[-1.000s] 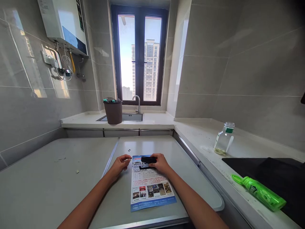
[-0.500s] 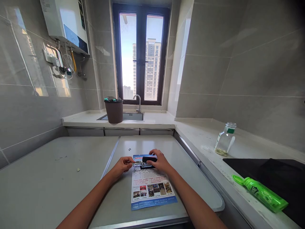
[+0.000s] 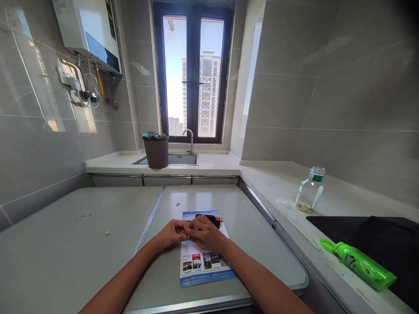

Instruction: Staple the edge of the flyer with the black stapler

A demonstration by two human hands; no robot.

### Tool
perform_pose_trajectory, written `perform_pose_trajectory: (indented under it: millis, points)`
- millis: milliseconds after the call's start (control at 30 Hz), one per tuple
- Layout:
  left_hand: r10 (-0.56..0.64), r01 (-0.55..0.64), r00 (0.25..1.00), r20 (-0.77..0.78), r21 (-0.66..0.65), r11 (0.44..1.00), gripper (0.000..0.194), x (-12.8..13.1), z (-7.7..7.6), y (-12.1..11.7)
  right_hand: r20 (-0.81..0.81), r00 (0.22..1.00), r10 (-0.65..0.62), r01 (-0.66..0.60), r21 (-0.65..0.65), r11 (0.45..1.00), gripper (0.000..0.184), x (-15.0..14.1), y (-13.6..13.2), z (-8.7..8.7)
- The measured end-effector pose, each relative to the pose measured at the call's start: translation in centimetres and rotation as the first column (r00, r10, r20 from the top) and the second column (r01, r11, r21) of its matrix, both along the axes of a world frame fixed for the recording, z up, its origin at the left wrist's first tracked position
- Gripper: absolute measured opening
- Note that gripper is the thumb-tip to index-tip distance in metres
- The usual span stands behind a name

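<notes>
A black stapler (image 3: 214,220) with a silver metal part and an orange mark is over the upper part of a printed leaflet (image 3: 209,277), mostly covered by my fingers. My left hand (image 3: 173,232) is closed, its thumb and fingers pinched at the stapler's left end, where a bit of silver shows. Across the stapler lies my right hand (image 3: 205,233), closed, its fingertips meeting those of the left. Whatever small piece may sit between the fingertips is hidden.
Two small dark strips (image 3: 178,204) lie on the table (image 3: 262,244) beyond the leaflet. A brown bin (image 3: 156,152) stands by the sink (image 3: 183,159). On the right counter are a glass jar (image 3: 307,192) and a green bottle (image 3: 363,264).
My right hand has shifted left and down from the stapler's black top toward my left hand, so their fingertips now meet. The stapler's silver part, visible before, is largely covered.
</notes>
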State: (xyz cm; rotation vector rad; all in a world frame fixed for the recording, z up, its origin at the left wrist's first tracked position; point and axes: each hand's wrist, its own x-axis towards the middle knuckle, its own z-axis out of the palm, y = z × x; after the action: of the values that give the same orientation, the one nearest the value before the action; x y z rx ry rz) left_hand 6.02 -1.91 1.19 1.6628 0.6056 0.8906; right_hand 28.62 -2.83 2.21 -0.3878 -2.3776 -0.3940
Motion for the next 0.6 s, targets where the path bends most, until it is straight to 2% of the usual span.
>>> perform_pose_trajectory:
  millis: [167, 267, 467, 600]
  points:
    - [-0.026, 0.026, 1.0, -0.011, -0.015, 1.0, 0.053, 0.14, -0.24, -0.05, -0.012, 1.0, 0.026, -0.027, -0.012, 1.0, 0.013, -0.01, -0.09, 0.08]
    - [-0.037, 0.037, 0.999, 0.01, -0.013, 0.999, 0.052, 0.2, 0.01, -0.2, -0.014, 0.999, 0.047, -0.047, -0.046, 0.998, 0.017, 0.15, -0.1, 0.2]
    - [-0.013, 0.013, 1.0, 0.001, 0.043, 0.999, 0.05, -0.12, -0.01, -0.08, -0.011, 0.998, 0.068, -0.068, 0.006, 0.998, 0.01, -0.03, -0.3, 0.12]
    - [0.028, -0.029, 1.0, 0.005, 0.034, 0.999, 0.057, -0.34, 0.0, 0.01, -0.039, 0.999, 0.036, -0.036, 0.016, 0.999, 0.011, 0.25, 0.01, 0.28]
